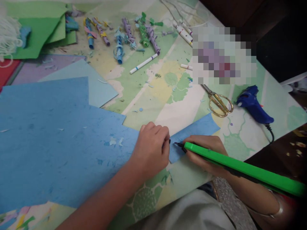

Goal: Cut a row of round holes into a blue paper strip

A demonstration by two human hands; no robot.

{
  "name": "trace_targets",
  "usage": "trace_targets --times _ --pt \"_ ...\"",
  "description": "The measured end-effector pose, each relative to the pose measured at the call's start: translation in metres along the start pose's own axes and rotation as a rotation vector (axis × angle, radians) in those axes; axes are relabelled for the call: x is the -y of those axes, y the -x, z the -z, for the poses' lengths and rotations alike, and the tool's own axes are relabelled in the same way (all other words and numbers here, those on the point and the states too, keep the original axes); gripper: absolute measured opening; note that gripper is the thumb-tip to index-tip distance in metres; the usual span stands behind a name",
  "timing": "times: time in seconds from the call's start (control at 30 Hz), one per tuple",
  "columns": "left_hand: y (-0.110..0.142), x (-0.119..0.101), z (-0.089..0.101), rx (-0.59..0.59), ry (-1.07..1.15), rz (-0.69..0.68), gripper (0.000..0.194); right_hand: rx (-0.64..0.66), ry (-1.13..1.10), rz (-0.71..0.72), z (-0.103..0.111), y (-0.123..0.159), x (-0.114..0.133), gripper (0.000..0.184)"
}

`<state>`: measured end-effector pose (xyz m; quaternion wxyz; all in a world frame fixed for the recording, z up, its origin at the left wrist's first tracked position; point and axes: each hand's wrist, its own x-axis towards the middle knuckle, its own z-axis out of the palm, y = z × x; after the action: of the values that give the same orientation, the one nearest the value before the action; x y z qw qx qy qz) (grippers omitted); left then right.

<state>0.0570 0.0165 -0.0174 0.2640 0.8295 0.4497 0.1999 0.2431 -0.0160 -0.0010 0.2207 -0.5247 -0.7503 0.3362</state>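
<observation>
My left hand (153,148) rests at the left end of a blue paper strip (195,129), its fingers curled closed. A small black tip pokes out beside its thumb; what it belongs to is hidden. My right hand (207,153) grips a long, bright green tool (240,166) with a dark, pointed tip. That tip sits over the strip, a short way right of my left hand. Under my left wrist and forearm lies a large blue paper sheet (59,134) with a stepped edge.
Gold-handled scissors (219,103) and a blue glue gun (255,105) lie at the right. Several curled paper rolls (119,48), a white marker (144,64) and green sheets (35,28) are at the back. A light blue sheet (98,89) lies mid-left. One patch is pixelated.
</observation>
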Motion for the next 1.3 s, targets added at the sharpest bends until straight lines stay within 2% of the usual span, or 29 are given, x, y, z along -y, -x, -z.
trace_targets --times 0.43,0.73,1.0,1.2,1.3 --pt "0.001 0.0 0.0 0.0 -0.012 -0.004 0.013 -0.038 -0.014 0.001 -0.004 0.004 -0.003 0.011" --pt "0.002 -0.001 0.001 0.013 -0.02 -0.002 0.013 -0.109 0.124 0.067 -0.011 0.005 -0.002 0.012" --pt "0.0 0.0 0.001 0.009 -0.017 -0.008 0.013 -0.081 0.123 0.064 -0.01 0.007 -0.002 0.013" --pt "0.001 0.0 0.0 -0.023 0.003 -0.014 0.014 -0.134 0.12 0.106 -0.011 0.006 -0.003 0.013" --pt "0.002 -0.003 0.0 -0.056 0.014 0.007 0.014 -0.098 0.153 0.114 -0.007 0.003 -0.001 0.013"
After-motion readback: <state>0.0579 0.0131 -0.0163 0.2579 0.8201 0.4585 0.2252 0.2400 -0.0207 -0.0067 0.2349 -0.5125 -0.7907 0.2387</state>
